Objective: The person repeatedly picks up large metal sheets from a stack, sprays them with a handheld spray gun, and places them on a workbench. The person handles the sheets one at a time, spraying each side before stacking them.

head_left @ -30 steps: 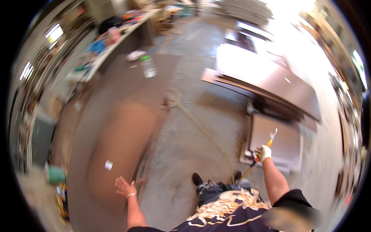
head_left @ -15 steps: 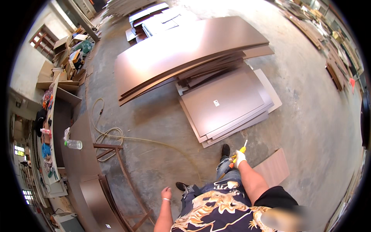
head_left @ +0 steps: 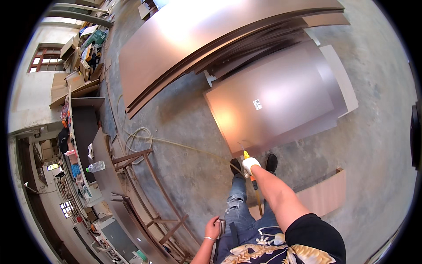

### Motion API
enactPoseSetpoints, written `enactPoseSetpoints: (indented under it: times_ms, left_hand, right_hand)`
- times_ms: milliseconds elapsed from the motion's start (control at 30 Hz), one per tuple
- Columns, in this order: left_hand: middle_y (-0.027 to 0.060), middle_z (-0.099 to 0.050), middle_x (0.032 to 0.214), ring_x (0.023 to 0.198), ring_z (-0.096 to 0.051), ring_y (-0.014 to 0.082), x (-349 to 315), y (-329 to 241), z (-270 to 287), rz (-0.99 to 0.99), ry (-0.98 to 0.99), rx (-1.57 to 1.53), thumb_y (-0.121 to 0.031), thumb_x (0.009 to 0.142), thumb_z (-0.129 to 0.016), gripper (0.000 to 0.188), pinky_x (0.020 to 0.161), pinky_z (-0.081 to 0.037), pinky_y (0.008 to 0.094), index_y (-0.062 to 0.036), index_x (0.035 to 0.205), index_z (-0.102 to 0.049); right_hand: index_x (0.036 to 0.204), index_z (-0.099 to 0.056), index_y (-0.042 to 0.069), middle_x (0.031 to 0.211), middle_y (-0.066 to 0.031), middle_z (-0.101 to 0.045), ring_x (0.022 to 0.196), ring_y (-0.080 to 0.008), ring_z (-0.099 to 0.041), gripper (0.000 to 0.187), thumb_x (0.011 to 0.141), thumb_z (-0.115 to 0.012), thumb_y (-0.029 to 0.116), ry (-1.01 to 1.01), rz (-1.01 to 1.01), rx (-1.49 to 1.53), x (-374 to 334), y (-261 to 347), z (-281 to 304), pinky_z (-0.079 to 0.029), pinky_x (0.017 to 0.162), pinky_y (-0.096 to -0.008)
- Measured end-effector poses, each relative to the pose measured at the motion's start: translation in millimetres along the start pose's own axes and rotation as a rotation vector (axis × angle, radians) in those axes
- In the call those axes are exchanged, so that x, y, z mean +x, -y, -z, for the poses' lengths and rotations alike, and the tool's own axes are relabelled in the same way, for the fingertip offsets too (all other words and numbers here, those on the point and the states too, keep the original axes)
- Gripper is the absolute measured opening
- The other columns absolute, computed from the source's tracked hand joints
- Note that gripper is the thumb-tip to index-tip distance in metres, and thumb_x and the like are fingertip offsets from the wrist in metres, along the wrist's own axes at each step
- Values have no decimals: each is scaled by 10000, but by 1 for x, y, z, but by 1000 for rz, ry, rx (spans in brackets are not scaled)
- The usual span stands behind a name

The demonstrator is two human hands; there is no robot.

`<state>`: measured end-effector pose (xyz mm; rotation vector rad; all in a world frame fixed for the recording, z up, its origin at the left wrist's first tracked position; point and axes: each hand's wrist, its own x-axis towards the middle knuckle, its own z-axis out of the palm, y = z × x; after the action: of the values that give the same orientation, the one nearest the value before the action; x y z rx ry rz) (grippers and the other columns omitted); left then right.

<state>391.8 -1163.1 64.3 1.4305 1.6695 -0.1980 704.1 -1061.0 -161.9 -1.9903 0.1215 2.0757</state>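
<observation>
In my white-gloved right hand [head_left: 251, 166] is a yellow air blow gun [head_left: 246, 154] with a thin nozzle and an orange fitting underneath. Its tip is over the near left corner of a stack of brown-grey flat panels [head_left: 285, 94]; whether it touches them I cannot tell. A yellowish hose [head_left: 259, 203] hangs below the fitting. My bare left hand [head_left: 212, 228] hangs low by my left thigh, its fingers curled; what they hold, if anything, does not show clearly. A small white label [head_left: 257, 104] lies on the top panel.
Long brown panels [head_left: 184, 48] are stacked beyond. A metal frame [head_left: 169, 185] and a bench holding a clear bottle [head_left: 96, 166] stand at the left. A coiled hose [head_left: 140, 137] runs over the floor. A pale wooden board [head_left: 323, 193] lies behind my right leg.
I have stepped closer to the panel stack. My right hand has brought the blow gun to the stack's near corner, its nozzle now pointing up and left. My left hand has moved nearer my thigh.
</observation>
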Motion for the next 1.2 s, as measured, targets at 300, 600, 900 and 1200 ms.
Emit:
enactPoseSetpoints:
  times_ms: [300,600,900,1200]
  left_hand:
    - [110,-721,1038,930,-681,177,109,16,-56,169,80,-182,-130,948,-584,282,859,-519,296,23,1177,-648]
    - [149,-701,1085,926,-675,178,234,5,-61,183,238,-348,-112,970,-544,333,774,-530,286,30,1271,-559]
    - [137,-691,972,778,-680,186,316,-3,-47,345,208,-340,-67,923,-513,502,612,-509,270,14,1408,-408]
    - [98,-644,883,621,-587,133,408,-52,-128,292,146,-477,-91,874,-633,620,489,-442,259,23,1425,-374]
  right_hand:
    - [1186,-646,53,1082,-213,-693,949,-362,-698,384,873,-502,222,-330,272,-383,16,213,153,-549,830,-450]
    - [874,-567,22,591,-110,-519,476,-244,-538,181,850,-471,173,-855,60,126,-14,142,403,-427,400,-388]
    - [847,-504,36,587,-79,-489,404,-196,-457,126,859,-449,149,-843,124,355,-32,133,458,-382,369,-322]
    - [940,-725,-6,948,-286,-675,907,-410,-683,392,825,-540,320,-941,-175,-45,-9,-89,383,-536,793,-477]
